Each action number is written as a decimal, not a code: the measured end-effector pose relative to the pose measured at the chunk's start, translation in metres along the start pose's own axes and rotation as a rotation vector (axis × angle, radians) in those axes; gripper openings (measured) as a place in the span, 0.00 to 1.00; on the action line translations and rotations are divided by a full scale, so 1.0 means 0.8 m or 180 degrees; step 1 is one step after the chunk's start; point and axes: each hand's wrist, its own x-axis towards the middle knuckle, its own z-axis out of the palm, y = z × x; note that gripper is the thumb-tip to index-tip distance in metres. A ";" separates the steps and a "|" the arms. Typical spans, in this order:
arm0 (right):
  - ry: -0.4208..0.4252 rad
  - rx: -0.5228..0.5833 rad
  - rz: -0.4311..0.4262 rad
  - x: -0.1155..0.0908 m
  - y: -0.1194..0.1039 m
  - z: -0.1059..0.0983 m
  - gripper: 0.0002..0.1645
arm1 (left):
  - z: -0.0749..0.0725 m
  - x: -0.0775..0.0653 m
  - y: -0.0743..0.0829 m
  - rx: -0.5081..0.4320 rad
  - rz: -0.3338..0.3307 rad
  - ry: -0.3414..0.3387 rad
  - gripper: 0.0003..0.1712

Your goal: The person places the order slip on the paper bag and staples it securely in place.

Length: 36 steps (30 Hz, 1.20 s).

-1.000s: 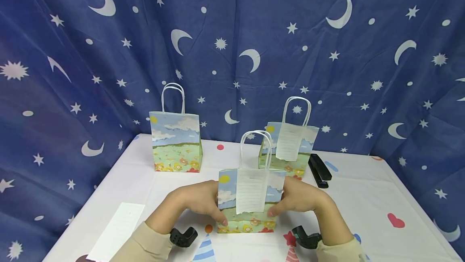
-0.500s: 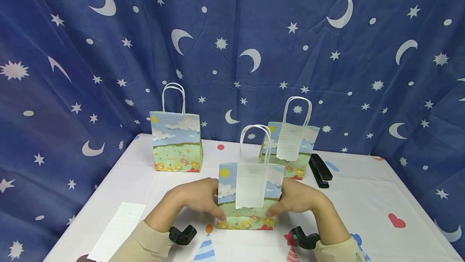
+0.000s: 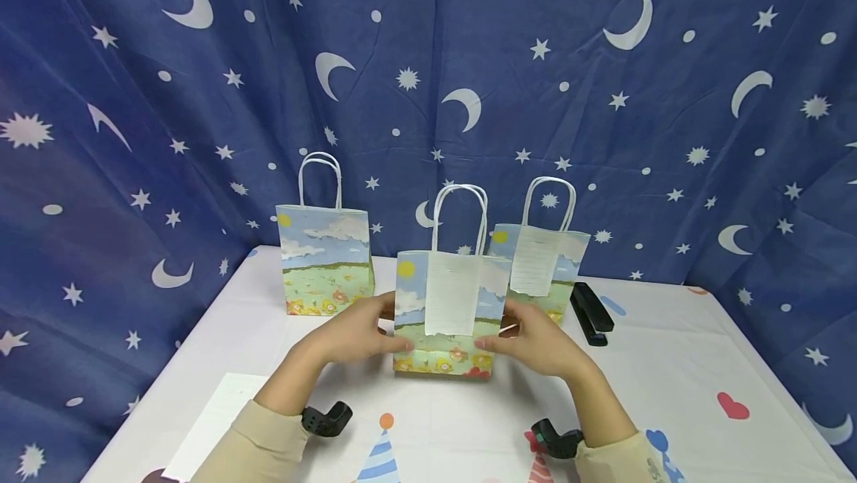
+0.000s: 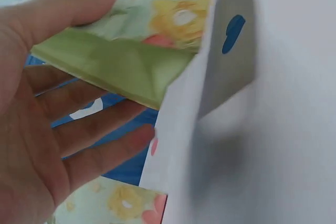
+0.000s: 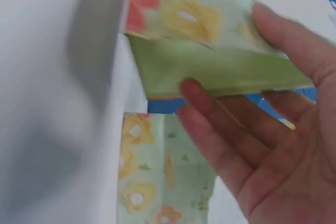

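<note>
A small paper gift bag (image 3: 442, 356) with a meadow and sky print stands upright at the middle. White twisted handles (image 3: 460, 193) rise from its top, and a lined paper slip (image 3: 452, 293) hangs down its front. My left hand (image 3: 358, 330) grips the left side of the bag, thumb on the front face and the other fingers behind. On the opposite side my right hand (image 3: 535, 340) holds it likewise. Both wrist views show the bag's green side panel (image 5: 199, 69) between thumb and fingers; the lower fingers extend loosely past its back edge.
A matching bag (image 3: 324, 263) without a slip stands at the back left. Another matching bag (image 3: 570, 248), with a slip, is at the back right, partly covered by the held one. A black stapler (image 3: 591, 313) lies beside it. A lined paper strip (image 3: 217, 416) lies front left.
Both hands have moved the gift bag away from me, farther back on the table and slightly left. It now overlaps the back right bag's left side. The other things have stayed put.
</note>
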 end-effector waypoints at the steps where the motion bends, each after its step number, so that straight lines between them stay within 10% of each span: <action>1: 0.0089 0.0003 -0.0003 0.002 0.001 0.002 0.28 | -0.001 0.001 -0.001 -0.0053 0.0012 0.0082 0.40; 15: 0.0647 0.0482 -0.0019 0.018 -0.001 0.028 0.36 | 0.001 0.010 -0.011 -0.0267 -0.0037 0.0878 0.35; 36: 0.0339 0.1157 0.0026 0.018 -0.014 0.039 0.37 | 0.015 0.023 -0.023 0.0103 -0.0291 0.1380 0.42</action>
